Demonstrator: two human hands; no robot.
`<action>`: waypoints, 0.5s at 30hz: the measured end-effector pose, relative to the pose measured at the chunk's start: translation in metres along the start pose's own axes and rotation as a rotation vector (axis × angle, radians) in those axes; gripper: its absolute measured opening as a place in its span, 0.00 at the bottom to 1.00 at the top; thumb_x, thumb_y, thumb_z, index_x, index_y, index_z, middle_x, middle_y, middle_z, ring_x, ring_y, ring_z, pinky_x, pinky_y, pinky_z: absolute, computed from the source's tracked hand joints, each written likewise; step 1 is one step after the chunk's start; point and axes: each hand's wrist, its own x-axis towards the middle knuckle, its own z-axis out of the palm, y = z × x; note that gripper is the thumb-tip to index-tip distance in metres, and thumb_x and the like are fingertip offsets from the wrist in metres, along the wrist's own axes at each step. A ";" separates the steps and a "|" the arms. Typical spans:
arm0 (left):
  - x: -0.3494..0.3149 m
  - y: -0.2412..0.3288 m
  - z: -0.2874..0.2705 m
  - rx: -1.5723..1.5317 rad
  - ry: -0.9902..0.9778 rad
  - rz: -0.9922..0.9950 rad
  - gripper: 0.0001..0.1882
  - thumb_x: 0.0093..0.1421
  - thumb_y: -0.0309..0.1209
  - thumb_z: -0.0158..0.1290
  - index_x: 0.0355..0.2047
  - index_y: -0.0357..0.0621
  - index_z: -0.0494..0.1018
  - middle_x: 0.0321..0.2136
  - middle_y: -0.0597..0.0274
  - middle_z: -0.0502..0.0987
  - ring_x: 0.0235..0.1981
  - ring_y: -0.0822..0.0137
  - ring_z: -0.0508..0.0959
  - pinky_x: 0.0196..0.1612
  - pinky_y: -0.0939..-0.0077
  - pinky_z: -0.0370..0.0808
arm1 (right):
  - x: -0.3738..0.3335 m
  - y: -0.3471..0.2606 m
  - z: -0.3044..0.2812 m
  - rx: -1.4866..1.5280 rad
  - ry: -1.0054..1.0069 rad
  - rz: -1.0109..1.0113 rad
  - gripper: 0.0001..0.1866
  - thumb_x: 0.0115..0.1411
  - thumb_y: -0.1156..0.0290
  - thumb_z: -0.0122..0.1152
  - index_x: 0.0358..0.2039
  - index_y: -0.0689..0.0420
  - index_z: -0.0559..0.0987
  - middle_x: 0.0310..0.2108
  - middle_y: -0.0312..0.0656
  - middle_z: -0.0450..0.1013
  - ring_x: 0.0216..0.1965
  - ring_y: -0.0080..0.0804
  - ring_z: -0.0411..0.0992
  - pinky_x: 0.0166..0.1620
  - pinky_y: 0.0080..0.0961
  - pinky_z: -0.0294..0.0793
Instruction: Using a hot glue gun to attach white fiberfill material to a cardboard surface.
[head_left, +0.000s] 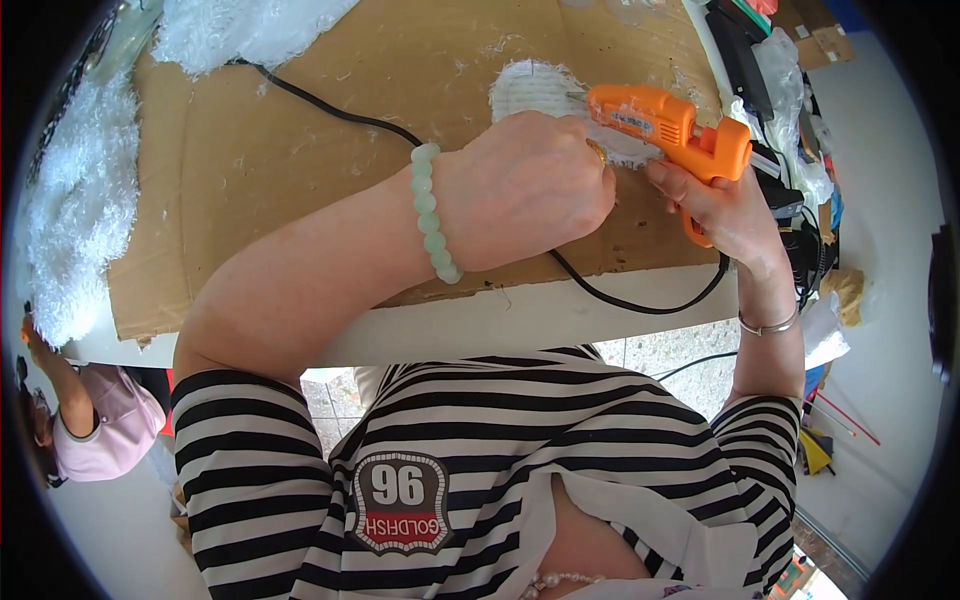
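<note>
My right hand [728,215] is wrapped round the grip of an orange hot glue gun [650,115], its nozzle pointing left. Under the nozzle lies a white oval piece of fuzzy fabric [528,88] with frayed edges. My left hand [530,185], a bracelet of pale green beads at its wrist, is closed over the near edge of that piece. The left fingertips are turned away, so whatever they pinch is hidden. A black cord [640,308] hangs below the gun.
Brown cardboard [270,170] covers the white table [480,325]. Fluffy white material [85,210] heaps at the left, with more [245,30] at the far left. Clear plastic bags [778,75] and dark items crowd the right edge. Another person in pink [105,425] is at the lower left.
</note>
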 end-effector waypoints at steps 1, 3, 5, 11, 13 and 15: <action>0.000 0.000 -0.001 -0.003 -0.003 0.003 0.10 0.43 0.26 0.52 0.28 0.37 0.73 0.14 0.65 0.69 0.23 0.68 0.72 0.23 0.78 0.71 | 0.000 0.000 0.000 0.000 -0.001 0.000 0.10 0.55 0.70 0.61 0.34 0.60 0.73 0.24 0.32 0.69 0.23 0.18 0.65 0.27 0.15 0.65; 0.000 -0.001 -0.002 -0.006 -0.008 0.004 0.10 0.43 0.26 0.52 0.28 0.37 0.73 0.13 0.65 0.69 0.23 0.68 0.72 0.23 0.78 0.71 | 0.000 -0.002 0.001 -0.004 0.014 -0.007 0.10 0.55 0.70 0.61 0.34 0.60 0.73 0.24 0.32 0.69 0.23 0.18 0.65 0.27 0.15 0.65; -0.001 -0.001 -0.002 -0.004 -0.004 0.011 0.10 0.43 0.26 0.52 0.28 0.37 0.73 0.13 0.66 0.69 0.23 0.68 0.72 0.23 0.78 0.71 | -0.004 -0.007 -0.001 0.017 0.012 -0.015 0.10 0.55 0.69 0.61 0.34 0.60 0.73 0.24 0.32 0.70 0.24 0.18 0.66 0.28 0.16 0.65; 0.000 -0.001 0.000 -0.020 -0.004 0.009 0.10 0.42 0.26 0.52 0.28 0.36 0.73 0.13 0.65 0.69 0.23 0.68 0.71 0.23 0.78 0.71 | -0.013 0.000 -0.008 0.158 0.044 -0.080 0.09 0.55 0.67 0.61 0.32 0.59 0.75 0.26 0.32 0.72 0.28 0.17 0.66 0.33 0.17 0.64; -0.001 -0.001 0.000 -0.022 0.014 0.009 0.10 0.42 0.26 0.52 0.27 0.36 0.73 0.13 0.65 0.69 0.22 0.68 0.71 0.23 0.78 0.71 | -0.013 -0.001 -0.008 0.113 0.052 -0.033 0.10 0.55 0.68 0.61 0.34 0.61 0.75 0.27 0.33 0.72 0.29 0.18 0.67 0.34 0.17 0.66; -0.001 -0.001 0.000 -0.025 0.032 0.008 0.10 0.42 0.26 0.52 0.27 0.36 0.73 0.12 0.65 0.69 0.22 0.68 0.71 0.23 0.78 0.71 | -0.013 0.002 -0.008 0.120 0.044 -0.021 0.11 0.55 0.69 0.61 0.36 0.61 0.75 0.27 0.33 0.72 0.30 0.19 0.67 0.35 0.18 0.66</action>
